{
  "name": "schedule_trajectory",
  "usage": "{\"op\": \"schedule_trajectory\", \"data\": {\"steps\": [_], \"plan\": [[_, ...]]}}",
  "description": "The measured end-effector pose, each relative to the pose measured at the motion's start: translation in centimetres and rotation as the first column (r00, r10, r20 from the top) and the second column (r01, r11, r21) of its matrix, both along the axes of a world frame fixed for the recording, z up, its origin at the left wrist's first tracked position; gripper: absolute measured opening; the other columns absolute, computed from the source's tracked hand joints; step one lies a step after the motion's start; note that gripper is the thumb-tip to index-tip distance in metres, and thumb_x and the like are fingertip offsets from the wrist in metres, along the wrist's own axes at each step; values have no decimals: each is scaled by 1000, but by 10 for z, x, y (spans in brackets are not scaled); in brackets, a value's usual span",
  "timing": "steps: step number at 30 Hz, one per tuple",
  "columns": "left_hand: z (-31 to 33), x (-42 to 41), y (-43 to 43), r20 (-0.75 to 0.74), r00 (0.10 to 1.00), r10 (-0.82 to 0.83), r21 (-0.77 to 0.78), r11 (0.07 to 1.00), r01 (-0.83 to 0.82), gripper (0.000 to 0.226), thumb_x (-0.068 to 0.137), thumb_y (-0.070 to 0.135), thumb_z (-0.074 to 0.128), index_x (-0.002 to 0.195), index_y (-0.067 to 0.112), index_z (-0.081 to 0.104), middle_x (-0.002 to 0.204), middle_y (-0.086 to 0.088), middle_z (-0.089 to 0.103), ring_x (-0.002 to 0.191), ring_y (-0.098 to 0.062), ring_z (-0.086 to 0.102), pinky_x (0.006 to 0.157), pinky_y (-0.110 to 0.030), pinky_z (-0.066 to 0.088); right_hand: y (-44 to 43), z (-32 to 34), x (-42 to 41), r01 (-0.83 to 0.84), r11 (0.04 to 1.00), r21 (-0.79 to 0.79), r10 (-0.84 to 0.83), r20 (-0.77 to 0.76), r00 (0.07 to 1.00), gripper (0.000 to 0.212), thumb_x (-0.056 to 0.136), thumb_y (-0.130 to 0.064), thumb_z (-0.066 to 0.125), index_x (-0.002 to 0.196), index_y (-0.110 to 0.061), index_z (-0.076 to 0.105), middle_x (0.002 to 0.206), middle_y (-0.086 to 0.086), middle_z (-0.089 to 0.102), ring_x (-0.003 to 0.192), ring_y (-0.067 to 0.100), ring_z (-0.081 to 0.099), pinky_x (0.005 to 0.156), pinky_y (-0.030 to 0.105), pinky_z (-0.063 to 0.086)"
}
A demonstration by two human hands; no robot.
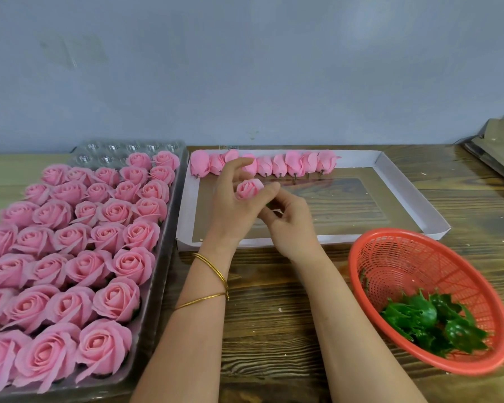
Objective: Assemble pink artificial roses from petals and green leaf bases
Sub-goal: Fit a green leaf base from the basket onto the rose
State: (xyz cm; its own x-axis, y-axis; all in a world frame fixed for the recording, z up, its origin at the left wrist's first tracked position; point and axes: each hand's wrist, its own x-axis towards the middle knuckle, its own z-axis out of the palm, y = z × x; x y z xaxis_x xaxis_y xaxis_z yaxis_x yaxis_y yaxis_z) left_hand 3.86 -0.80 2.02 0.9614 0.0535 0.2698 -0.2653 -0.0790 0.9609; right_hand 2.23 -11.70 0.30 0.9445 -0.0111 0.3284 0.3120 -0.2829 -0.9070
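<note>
A small pink rose bud [247, 189] is held above the white cardboard tray [390, 173]. My left hand [233, 205] cups it from the left, and my right hand [288, 219] pinches its underside from the right; what sits beneath the bud is hidden by the fingers. A row of several pink petal buds [291, 165] with short stems lies along the tray's far edge. Green leaf bases [428, 321] sit in a red plastic basket [390, 257] at the right.
A clear plastic tray [166, 257] full of finished pink roses [93, 239] fills the left side of the wooden table [274, 315]. Brown cardboard sheets [498, 146] lie at the far right. A grey wall stands behind.
</note>
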Motion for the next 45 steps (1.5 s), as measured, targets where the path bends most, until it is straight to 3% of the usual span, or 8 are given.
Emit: {"op": "schedule_trajectory", "data": {"steps": [2, 6, 10, 15, 19, 23, 30, 45], "plan": [[2, 0, 0, 3, 1000, 11, 46, 999, -11, 37, 82, 38, 69, 116, 34, 55, 112, 2, 58, 107, -4, 54, 87, -24, 48, 0, -1, 0, 25, 996, -90, -23, 23, 999, 28, 91, -1, 61, 113, -17, 69, 95, -3, 72, 90, 10, 64, 80, 26, 51], [4, 0, 0, 63, 998, 18, 233, 972, -32, 28, 93, 40, 59, 118, 27, 58, 110, 1, 60, 106, -8, 55, 85, -15, 43, 0, -1, -2, 57, 982, -178, -45, 70, 997, 37, 89, 2, 58, 118, -19, 67, 93, -6, 69, 86, 7, 60, 75, 17, 45], [0, 1, -4, 103, 995, -3, 399, 916, -39, 24, 98, 36, 52, 117, 22, 59, 112, 0, 60, 105, -14, 56, 87, -27, 49, 1, -1, -3, 69, 970, -235, -52, 81, 995, 38, 86, 7, 55, 117, -11, 66, 96, 2, 68, 90, 16, 60, 78, 28, 48], [-8, 5, -5, 129, 992, 10, 513, 855, -75, 21, 102, 28, 43, 113, 19, 59, 111, 0, 58, 99, -11, 52, 73, -9, 36, 1, -1, -1, 64, 970, -233, -55, 45, 997, 35, 88, 6, 55, 116, -11, 67, 99, 1, 69, 93, 13, 61, 83, 30, 51], [-9, 4, -4, 142, 990, 23, 570, 815, -101, 15, 102, 23, 43, 94, 23, 55, 97, 4, 50, 82, -5, 46, 63, -7, 31, 0, -3, 0, 67, 975, -214, -68, 3, 998, 38, 85, 8, 56, 115, -14, 67, 102, 0, 70, 97, 10, 62, 86, 26, 51], [-7, 3, -5, 161, 987, 30, 596, 794, -121, 19, 101, 19, 43, 101, 15, 62, 98, 6, 45, 75, 2, 43, 67, 1, 33, 1, -4, 0, 83, 989, -122, -88, -32, 996, 36, 85, 6, 60, 113, -16, 60, 99, -12, 65, 93, -3, 60, 83, 19, 51], [-3, 1, -5, 130, 991, 38, 656, 746, -115, 23, 101, 22, 44, 102, 12, 65, 100, 3, 48, 82, -11, 48, 59, -15, 33, 0, -6, 1, 94, 993, -76, -98, -55, 994, 35, 84, 3, 64, 103, -24, 52, 109, 3, 60, 101, 15, 58, 86, 41, 55], [7, -4, -2, 50, 998, 34, 744, 665, -60, 19, 102, 19, 41, 84, 16, 48, 94, 1, 41, 72, -8, 38, 58, -22, 24, 1, -8, -3, 63, 996, -64, -67, -61, 996, 40, 83, 4, 66, 101, -27, 50, 109, 2, 59, 93, 10, 59, 80, 30, 56]]}}
